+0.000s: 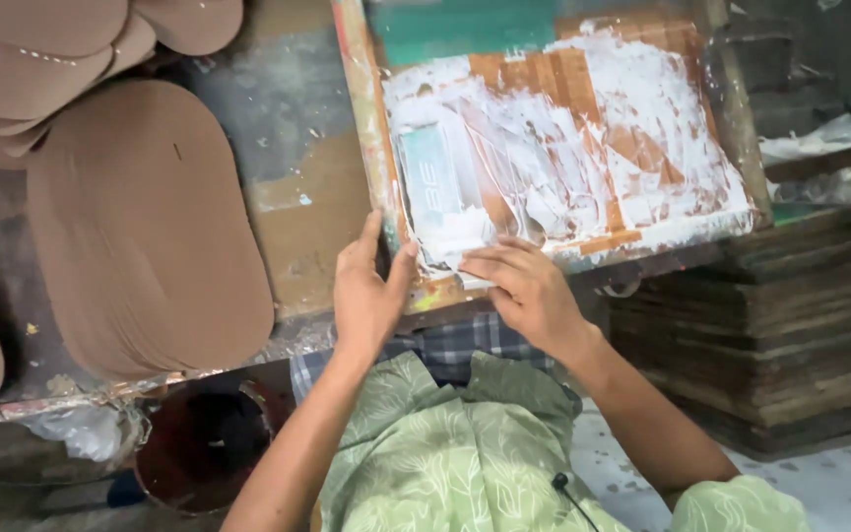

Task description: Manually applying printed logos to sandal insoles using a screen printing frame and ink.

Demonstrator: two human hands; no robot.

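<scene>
A stack of brown oval cardboard pieces [150, 236] lies at the left of the worn table [297, 227]. The left hand [366, 291] grips the near left edge of the wooden printing frame [563, 148], fingers closed round the rim. The right hand [524, 286] presses flat on the paint-smeared screen, holding nothing. Step in hand: steadying the frame. Lifting next would call for a firm, even grip.

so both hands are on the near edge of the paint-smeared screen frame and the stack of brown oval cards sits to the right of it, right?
Not quite: the head view shows the stack of brown oval cards to the left of the screen frame. The left hand and right hand are at its near edge.
</scene>
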